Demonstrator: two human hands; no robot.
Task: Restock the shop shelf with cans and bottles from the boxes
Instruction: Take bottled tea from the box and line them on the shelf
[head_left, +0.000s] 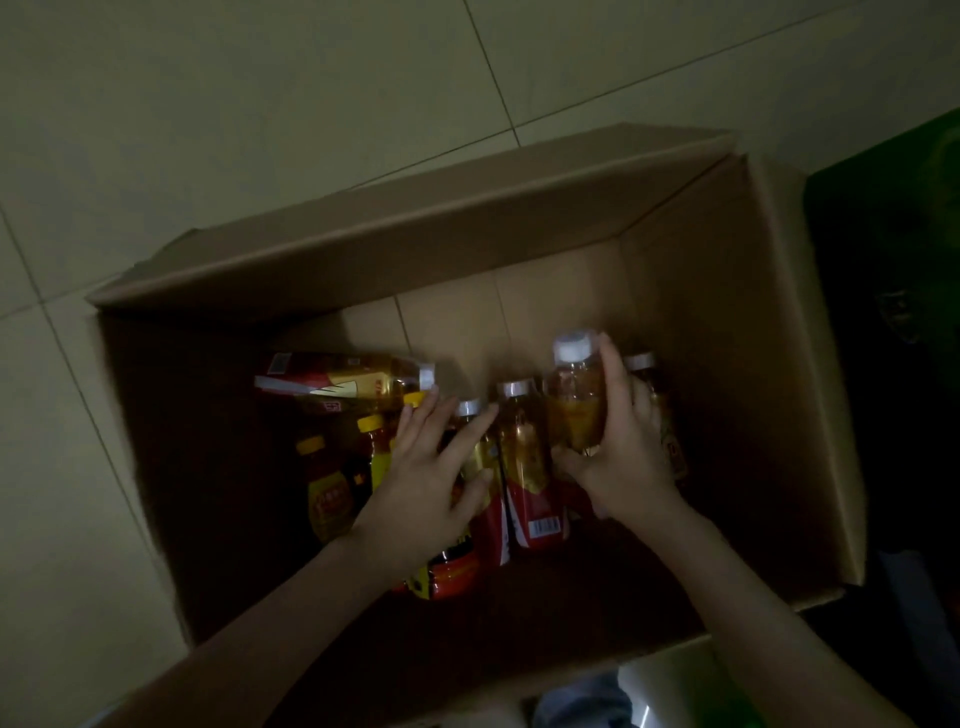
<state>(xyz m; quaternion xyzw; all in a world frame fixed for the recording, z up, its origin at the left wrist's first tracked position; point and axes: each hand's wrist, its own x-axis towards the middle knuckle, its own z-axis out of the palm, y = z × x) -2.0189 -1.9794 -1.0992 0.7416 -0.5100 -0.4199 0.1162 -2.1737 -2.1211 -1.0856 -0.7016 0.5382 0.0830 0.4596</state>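
An open cardboard box (769, 364) stands on the tiled floor and holds several amber drink bottles with red and yellow labels. My right hand (623, 457) is wrapped around a white-capped bottle (574, 395), which is lifted above the others. My left hand (431, 467) lies with spread fingers on a white-capped bottle (470, 410) in the middle of the box, touching it without a closed grip. Another bottle (348, 382) lies on its side at the left. Yellow-capped bottles (324, 483) sit beside my left wrist. The shelf is out of view.
Pale floor tiles (260, 104) surround the box at the top and left. A dark green object (893, 312) stands against the box's right side. The scene is dim. Blue cloth (576, 701) shows at the bottom edge.
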